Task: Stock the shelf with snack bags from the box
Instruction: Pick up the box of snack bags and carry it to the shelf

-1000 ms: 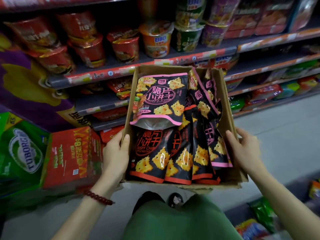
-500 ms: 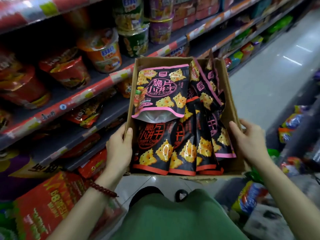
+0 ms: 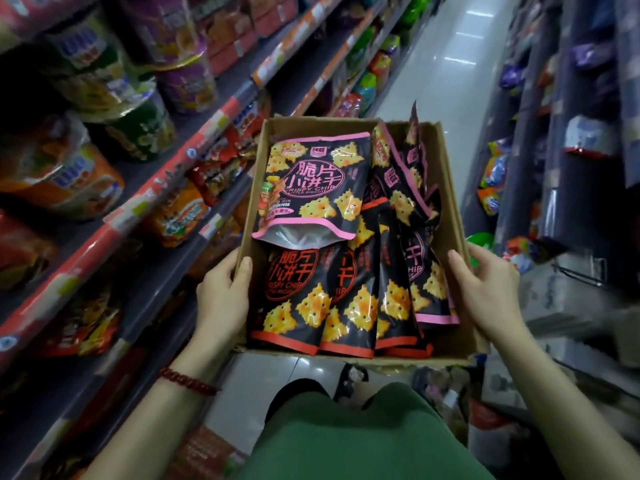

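Snack bags (image 3: 313,188) fill the box (image 3: 450,188).
Left hand (image 3: 221,299) and right hand (image 3: 491,296) grip its side walls, thumbs inside.

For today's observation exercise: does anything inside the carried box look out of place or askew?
Yes. One pink-trimmed bag lies flat on top of the red-trimmed bags, and more pink-trimmed bags lean tilted against the cardboard box, not in neat rows.

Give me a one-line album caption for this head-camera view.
Both hands, left hand and right hand, carry a cardboard box of snack bags beside shop shelves.
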